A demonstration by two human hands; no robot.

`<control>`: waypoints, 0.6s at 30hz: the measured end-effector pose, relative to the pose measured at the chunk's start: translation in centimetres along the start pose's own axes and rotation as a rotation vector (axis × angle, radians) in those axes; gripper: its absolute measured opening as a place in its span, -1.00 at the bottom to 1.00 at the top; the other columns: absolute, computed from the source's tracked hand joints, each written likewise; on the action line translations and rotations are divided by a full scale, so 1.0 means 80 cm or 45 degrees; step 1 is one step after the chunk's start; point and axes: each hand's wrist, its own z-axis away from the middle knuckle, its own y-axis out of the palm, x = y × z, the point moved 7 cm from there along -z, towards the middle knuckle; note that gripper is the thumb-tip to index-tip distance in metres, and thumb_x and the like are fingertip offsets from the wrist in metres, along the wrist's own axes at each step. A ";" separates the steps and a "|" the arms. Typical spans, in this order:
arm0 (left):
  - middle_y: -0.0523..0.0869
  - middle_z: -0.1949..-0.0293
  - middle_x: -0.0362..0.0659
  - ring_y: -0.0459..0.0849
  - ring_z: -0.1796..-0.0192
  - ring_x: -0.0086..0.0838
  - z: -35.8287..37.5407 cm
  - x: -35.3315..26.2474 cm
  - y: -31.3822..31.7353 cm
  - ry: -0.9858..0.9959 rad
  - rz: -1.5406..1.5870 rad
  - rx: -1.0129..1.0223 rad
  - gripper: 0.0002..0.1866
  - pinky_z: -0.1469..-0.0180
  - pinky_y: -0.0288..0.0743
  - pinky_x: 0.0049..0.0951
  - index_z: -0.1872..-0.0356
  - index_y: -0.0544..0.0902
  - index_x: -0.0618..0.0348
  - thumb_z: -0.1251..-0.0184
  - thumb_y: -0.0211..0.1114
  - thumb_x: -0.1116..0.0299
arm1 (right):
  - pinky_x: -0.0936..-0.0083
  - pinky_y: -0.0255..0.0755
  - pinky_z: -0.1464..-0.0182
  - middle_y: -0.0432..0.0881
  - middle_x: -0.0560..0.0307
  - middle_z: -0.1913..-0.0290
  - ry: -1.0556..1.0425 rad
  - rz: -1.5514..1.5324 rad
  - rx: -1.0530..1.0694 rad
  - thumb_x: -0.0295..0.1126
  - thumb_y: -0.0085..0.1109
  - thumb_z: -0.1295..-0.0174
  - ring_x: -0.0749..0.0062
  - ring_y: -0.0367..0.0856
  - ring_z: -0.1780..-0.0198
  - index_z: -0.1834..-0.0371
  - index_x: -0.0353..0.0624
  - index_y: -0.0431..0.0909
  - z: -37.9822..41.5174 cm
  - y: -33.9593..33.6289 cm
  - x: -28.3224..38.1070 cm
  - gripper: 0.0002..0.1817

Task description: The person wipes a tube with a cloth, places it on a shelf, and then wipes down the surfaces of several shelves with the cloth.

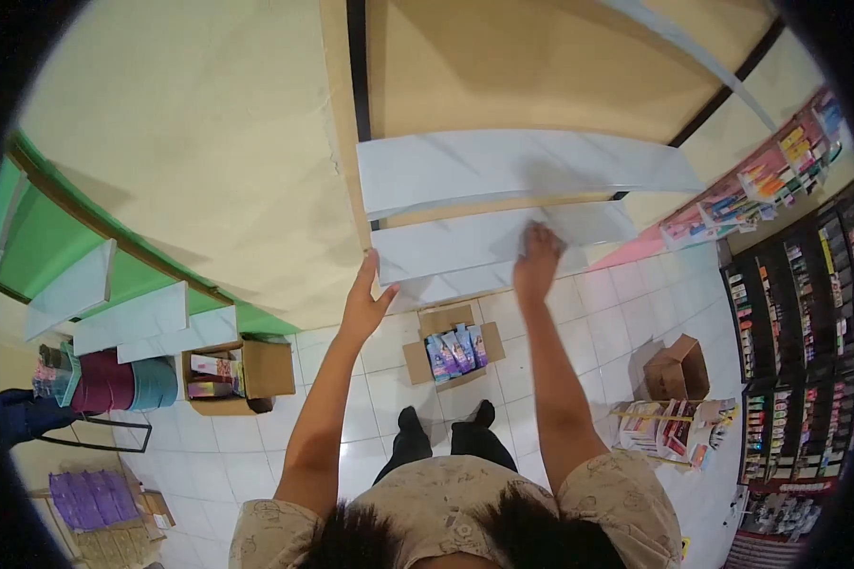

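A white marbled shelf board [455,244] is fixed low on the wall in front of me. My left hand [364,299] touches its left end, with the fingers stretched along the end edge and the thumb spread apart near the front corner. My right hand [539,254] rests on top of the same board, right of its middle, fingers lying on the surface; nothing shows in it. Just above runs another white shelf board [512,166]. On the floor below, between my arms, stands an open cardboard box [416,363] with several purple and blue packs [457,351].
To the left are more white shelves [133,318], a cardboard box [268,370] of goods and stacked maroon tubs [109,382]. On the right stand an empty-looking carton [678,368], a rack of printed items [664,431] and a tall black display rack [788,351].
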 end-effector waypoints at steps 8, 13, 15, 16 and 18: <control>0.61 -0.13 0.13 0.62 -0.17 -0.14 -0.005 -0.005 -0.010 -0.141 -0.055 -0.129 -0.23 -0.13 0.50 -0.35 -0.36 0.40 0.11 -0.08 0.50 0.23 | 0.01 -0.01 -0.48 0.33 0.04 -0.41 -0.512 -0.666 0.471 -0.60 0.04 0.00 0.20 0.20 -0.47 -0.26 -0.14 0.44 0.069 -0.025 0.215 -0.38; 0.67 -0.03 0.13 0.68 -0.09 -0.16 0.000 0.017 -0.006 -0.211 -0.011 -0.149 -0.21 -0.02 0.55 -0.31 -0.36 0.43 -0.08 -0.03 0.53 0.13 | 0.24 0.24 -0.36 0.53 0.03 -0.23 -0.328 -0.563 0.168 -0.68 -0.06 -0.01 0.12 0.41 -0.31 -0.17 -0.17 0.50 0.004 -0.015 0.074 -0.44; 0.68 0.00 0.13 0.68 -0.09 -0.16 -0.002 0.021 -0.006 -0.232 -0.070 -0.159 -0.21 -0.01 0.56 -0.31 -0.35 0.43 -0.12 -0.02 0.54 0.12 | 0.16 0.16 -0.39 0.44 0.05 -0.33 0.176 -0.364 0.263 -0.53 -0.08 -0.18 0.18 0.32 -0.39 -0.25 -0.08 0.45 -0.025 0.004 -0.012 -0.50; 0.67 -0.04 0.12 0.69 -0.09 -0.18 -0.005 0.016 -0.008 -0.244 -0.080 -0.135 -0.22 -0.02 0.56 -0.33 -0.36 0.42 -0.10 -0.04 0.53 0.15 | 0.09 0.09 -0.42 0.41 0.07 -0.36 0.170 -0.161 0.224 -0.48 -0.07 -0.21 0.16 0.30 -0.39 -0.28 -0.01 0.44 -0.037 0.000 -0.022 -0.49; 0.63 -0.11 0.12 0.70 -0.08 -0.21 -0.003 0.010 -0.010 -0.291 -0.102 -0.086 -0.22 -0.02 0.56 -0.36 -0.37 0.40 -0.05 -0.07 0.53 0.22 | 0.05 0.06 -0.44 0.41 0.00 -0.35 0.154 0.136 0.213 -0.50 -0.05 -0.16 0.10 0.32 -0.38 -0.31 -0.08 0.42 -0.038 0.011 -0.002 -0.45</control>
